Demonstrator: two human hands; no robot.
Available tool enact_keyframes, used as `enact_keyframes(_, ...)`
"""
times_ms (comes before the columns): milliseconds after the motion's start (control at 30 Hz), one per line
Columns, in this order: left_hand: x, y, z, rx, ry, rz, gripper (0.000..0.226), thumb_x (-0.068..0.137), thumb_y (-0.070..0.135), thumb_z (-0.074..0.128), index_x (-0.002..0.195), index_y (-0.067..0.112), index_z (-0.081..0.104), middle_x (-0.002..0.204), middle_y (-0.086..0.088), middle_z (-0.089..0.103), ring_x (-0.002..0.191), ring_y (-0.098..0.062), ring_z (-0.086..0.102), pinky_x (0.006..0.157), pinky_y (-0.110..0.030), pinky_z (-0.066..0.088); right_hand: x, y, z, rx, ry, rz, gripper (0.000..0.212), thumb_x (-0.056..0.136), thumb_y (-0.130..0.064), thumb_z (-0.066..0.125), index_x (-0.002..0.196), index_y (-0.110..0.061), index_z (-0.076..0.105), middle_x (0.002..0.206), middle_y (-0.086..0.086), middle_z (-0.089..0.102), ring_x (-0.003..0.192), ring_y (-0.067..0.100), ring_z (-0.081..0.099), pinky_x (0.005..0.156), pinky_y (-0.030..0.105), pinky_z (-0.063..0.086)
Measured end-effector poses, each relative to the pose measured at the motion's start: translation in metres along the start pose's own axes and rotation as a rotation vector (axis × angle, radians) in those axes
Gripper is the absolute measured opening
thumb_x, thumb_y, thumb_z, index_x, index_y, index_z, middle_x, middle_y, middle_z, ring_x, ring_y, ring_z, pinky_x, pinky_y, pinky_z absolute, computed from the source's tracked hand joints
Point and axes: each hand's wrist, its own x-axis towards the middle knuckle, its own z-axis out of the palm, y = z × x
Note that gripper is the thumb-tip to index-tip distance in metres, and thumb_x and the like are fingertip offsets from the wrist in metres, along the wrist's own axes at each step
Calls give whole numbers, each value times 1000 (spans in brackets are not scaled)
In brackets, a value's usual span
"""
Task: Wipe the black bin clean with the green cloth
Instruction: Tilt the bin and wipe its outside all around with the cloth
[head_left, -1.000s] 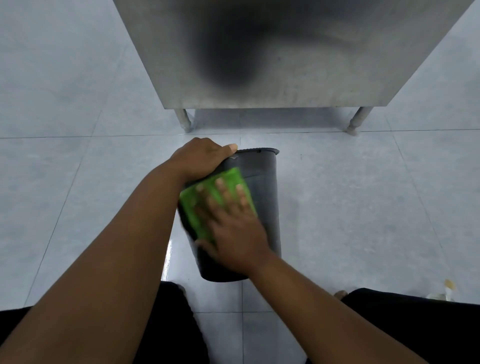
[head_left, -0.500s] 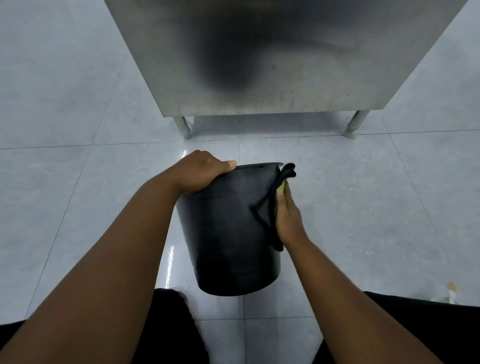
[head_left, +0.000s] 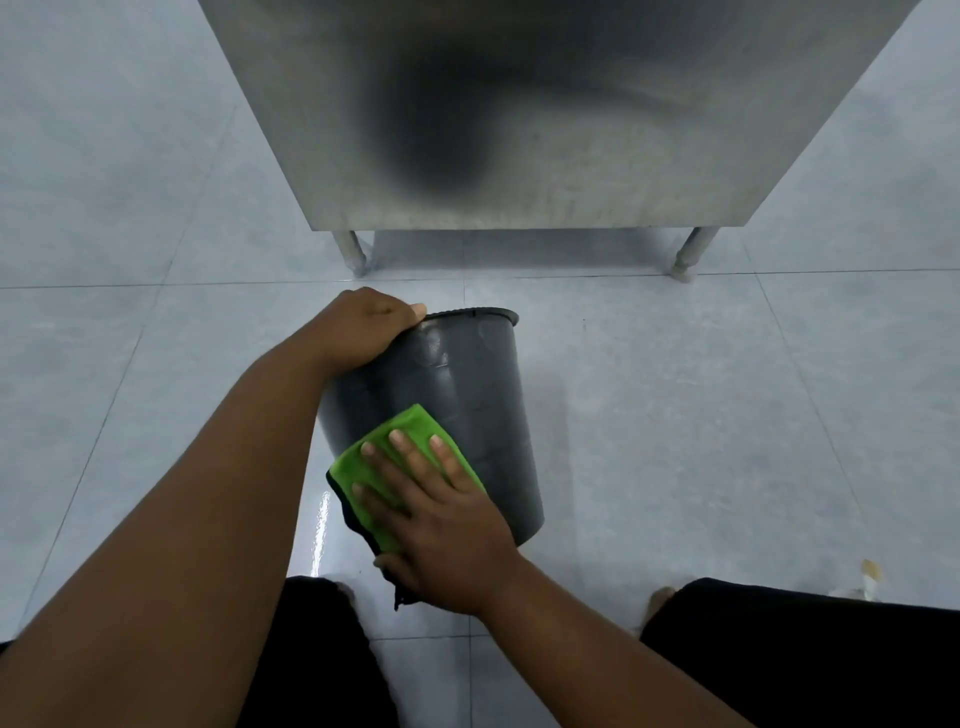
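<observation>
Black bin (head_left: 467, 395) is steadied at its far rim by the clenched left hand (head_left: 363, 327); green cloth (head_left: 410, 467) is pressed flat-palmed against its near wall by the right hand (head_left: 441, 535).

No text, label, brand, number or sign can be read anywhere in this view.

A smooth, slightly glossy black plastic bin (head_left: 467, 395) under a soft, fuzzy green cloth (head_left: 395, 457). Behind it, a brushed stainless-steel cabinet (head_left: 545, 104) with metal legs stands on glossy pale floor tiles (head_left: 701, 415).
</observation>
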Motion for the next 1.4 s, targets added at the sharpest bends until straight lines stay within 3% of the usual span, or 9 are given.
enact_keyframes(133,6,14,3,136,-92,70,35,100,30,41,100,11,70,103,5,65,102,-16,56,88,-28,39,-4,1,4,9,6,-29,64,92,-55,52,147,-23,45,167,9,17,155,33,1,124,54,3)
enact_keyframes(233,8,6,12,188,-6,14,59,97,57,37,73,9,60,84,-3,66,87,-25,60,86,-39,48,-5,5,5,59,65,-37,56,97,-55,49,144,-25,51,165,6,24,155,30,7,124,53,9)
enact_keyframes(333,7,1,15,202,74,35,59,98,55,42,52,17,41,62,3,52,74,-26,53,75,-37,44,-8,23,4,77,141,63,57,100,-52,45,151,-26,42,165,1,23,155,27,9,124,53,10)
enact_keyframes(600,6,-19,10,108,141,13,59,96,54,47,61,7,48,60,-3,55,67,-23,53,70,-37,46,-18,64,11,305,218,383,65,101,-57,28,158,-28,16,168,9,6,155,32,2,123,53,15)
enact_keyframes(700,4,-29,11,17,149,-15,58,96,52,51,57,8,49,60,-8,56,64,-24,52,67,-36,43,-18,65,9,472,300,624,67,100,-56,31,157,-23,23,164,8,22,151,25,22,121,40,22)
enact_keyframes(867,4,-35,15,-12,158,-36,63,97,51,51,73,-7,59,80,-25,67,80,-33,63,74,-37,48,-24,68,9,656,324,981,63,92,-55,36,137,-17,56,122,4,61,113,24,56,93,45,51)
enact_keyframes(1067,4,-35,13,-56,108,-69,66,94,54,52,79,-10,61,81,-27,66,70,-23,56,70,-34,45,-21,83,-5,823,302,1049,12,87,-31,74,90,-20,72,80,-2,66,74,16,62,73,32,51)
enact_keyframes(1200,3,-35,9,-145,66,-128,64,92,57,54,76,-5,60,73,-19,59,71,-19,55,69,-32,41,-20,106,-23,1045,200,1042,17,84,-22,78,76,-23,63,77,-5,65,72,13,58,72,31,47)
enact_keyframes(1400,1,-34,5,-205,74,-168,45,95,51,50,74,12,51,71,-10,49,67,-20,47,67,-34,33,0,137,-88,985,293,878,19,89,-19,73,78,-24,58,77,-8,62,74,10,57,73,29,44)
